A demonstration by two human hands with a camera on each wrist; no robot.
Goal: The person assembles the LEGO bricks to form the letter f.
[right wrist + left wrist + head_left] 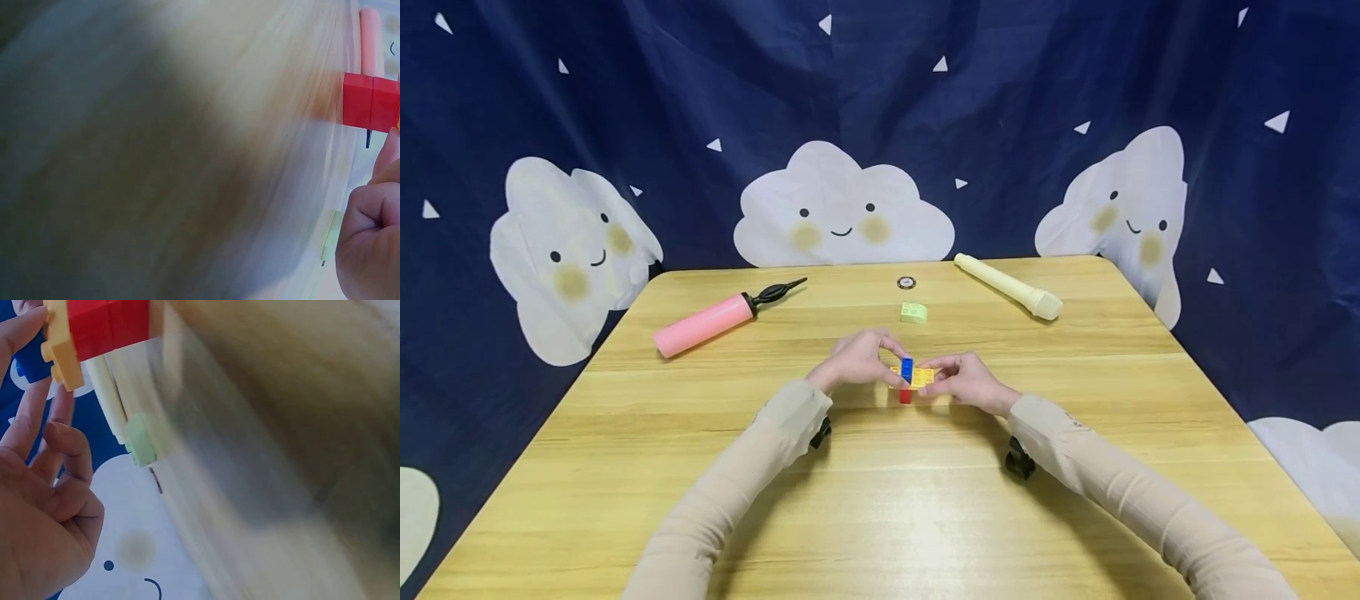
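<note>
Between the two hands stands a small stack of toy building bricks. A blue brick sits on top, lying across a longer yellow brick. Below the yellow one are red bricks, two joined together, which reach down close to the table. My left hand pinches the blue brick between thumb and forefinger, its other fingers loosely bent in the left wrist view. With thumb and fingers, my right hand grips the right end of the yellow brick.
Just beyond the hands lies a light green brick, with a small round dark-rimmed disc behind it. A pink hand pump is at the back left, a cream toy microphone at the back right. A dark blue curtain hangs behind the table.
</note>
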